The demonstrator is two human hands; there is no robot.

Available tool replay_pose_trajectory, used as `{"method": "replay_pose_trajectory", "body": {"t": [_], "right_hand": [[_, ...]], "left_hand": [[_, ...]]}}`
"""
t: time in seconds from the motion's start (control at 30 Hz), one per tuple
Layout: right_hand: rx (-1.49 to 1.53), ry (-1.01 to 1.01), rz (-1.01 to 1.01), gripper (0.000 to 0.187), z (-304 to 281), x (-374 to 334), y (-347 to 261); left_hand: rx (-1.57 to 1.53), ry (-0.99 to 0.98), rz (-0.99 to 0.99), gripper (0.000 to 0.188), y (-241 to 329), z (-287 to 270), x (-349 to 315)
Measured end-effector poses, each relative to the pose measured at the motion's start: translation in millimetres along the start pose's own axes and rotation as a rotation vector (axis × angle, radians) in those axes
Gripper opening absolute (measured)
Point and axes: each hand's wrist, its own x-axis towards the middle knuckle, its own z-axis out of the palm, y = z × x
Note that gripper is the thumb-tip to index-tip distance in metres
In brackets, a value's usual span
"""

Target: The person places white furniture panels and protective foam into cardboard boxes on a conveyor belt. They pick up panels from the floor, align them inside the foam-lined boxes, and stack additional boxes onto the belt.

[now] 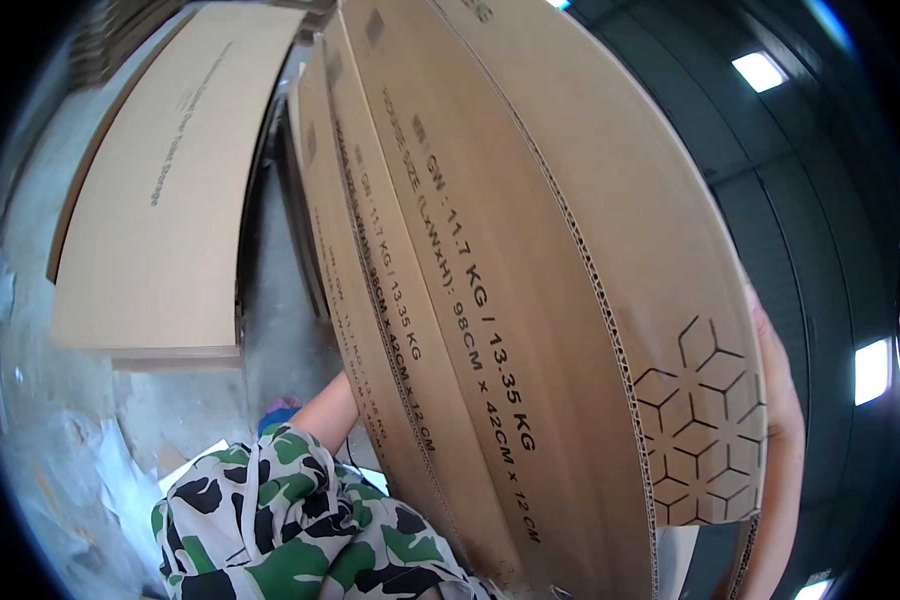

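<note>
Several flattened brown cardboard boxes (pixel 530 300), layered together and tilted upright, fill the middle and right in front of me. They carry dark print and a black line pattern of hexagonal cubes on the outer panel. My right hand (pixel 770 345) lies along the outer right edge, wrapped round it, with the fingertips mostly hidden behind the board. My left forearm (pixel 330 412) reaches from a green, black and white patterned sleeve to the boxes' left lower side. The cardboard hides the fingers of that hand.
At the left a stack of flat printed cardboard (pixel 160 200) stands on the grey floor (pixel 280 300). Crumpled clear plastic (pixel 65 480) lies at lower left. More stacked cardboard (pixel 115 40) is at the far left. Lit windows (pixel 758 72) show in a dark roof on the right.
</note>
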Motion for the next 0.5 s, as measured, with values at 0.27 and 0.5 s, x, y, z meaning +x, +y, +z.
{"method": "replay_pose_trajectory", "body": {"t": [0.27, 0.5], "right_hand": [[-0.139, 0.453, -0.264, 0.061, 33.3, -114.7, 28.5], [-0.097, 0.802, -0.027, 0.061, 66.2, -206.5, 104.3]], "left_hand": [[0.152, -0.110, 0.000, 0.041, -35.8, -5.3, 12.9], [0.258, -0.200, -0.022, 0.038, -58.2, -1.6, 60.3]]}}
